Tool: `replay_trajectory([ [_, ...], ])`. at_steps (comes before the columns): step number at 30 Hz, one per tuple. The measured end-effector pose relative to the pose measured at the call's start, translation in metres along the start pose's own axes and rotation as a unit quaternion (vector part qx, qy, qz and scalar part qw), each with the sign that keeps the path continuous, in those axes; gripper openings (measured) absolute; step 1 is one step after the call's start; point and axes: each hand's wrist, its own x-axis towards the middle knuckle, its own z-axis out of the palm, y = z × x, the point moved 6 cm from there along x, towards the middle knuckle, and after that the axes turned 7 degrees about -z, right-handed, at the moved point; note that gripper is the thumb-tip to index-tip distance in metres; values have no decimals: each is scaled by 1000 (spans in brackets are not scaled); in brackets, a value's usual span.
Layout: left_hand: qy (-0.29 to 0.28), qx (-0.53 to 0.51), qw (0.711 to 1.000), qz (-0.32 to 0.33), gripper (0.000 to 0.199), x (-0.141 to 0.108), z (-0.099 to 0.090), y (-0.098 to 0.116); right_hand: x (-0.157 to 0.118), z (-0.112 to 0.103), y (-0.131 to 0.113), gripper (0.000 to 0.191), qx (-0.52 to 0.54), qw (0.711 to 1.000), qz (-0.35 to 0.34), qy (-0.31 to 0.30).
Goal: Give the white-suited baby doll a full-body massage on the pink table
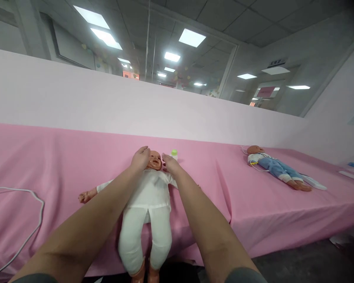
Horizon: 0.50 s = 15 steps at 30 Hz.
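A baby doll (150,192) in a white top and white trousers lies on its back in front of me, its head at the far end and its feet at the near edge. My left hand (141,158) is at the left side of the doll's head, fingers stretched out and pointing away. On the other side of the head is my right hand (169,163), its fingers extended and apart. Neither hand appears to grip anything; whether the palms touch the head I cannot tell. Just beyond my right hand stands a small bottle with a green cap (174,153), partly hidden.
A pink cloth (76,157) covers the long table. To the right lies a second doll (274,165) in blue trousers, with a thin white tube or cord about it. A white cable (37,196) runs along the left. A low white wall (106,106) with glass above stands behind.
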Motion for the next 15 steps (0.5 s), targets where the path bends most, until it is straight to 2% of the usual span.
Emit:
replay_trajectory([
  [3, -8, -23, 999, -44, 46, 8, 5, -14, 4, 17, 13, 53, 133, 991, 20, -25],
  [6, -19, -39, 996, -84, 60, 4, 8, -25, 2, 24, 17, 46, 207, 978, -13, -35],
  [10, -38, -75, 994, -76, 68, -7, 13, -30, -2, 21, 17, 49, 207, 976, -71, -18],
  [15, -56, -116, 990, -52, 58, -12, 20, -34, -4, 10, 19, 61, 124, 986, -90, 60],
])
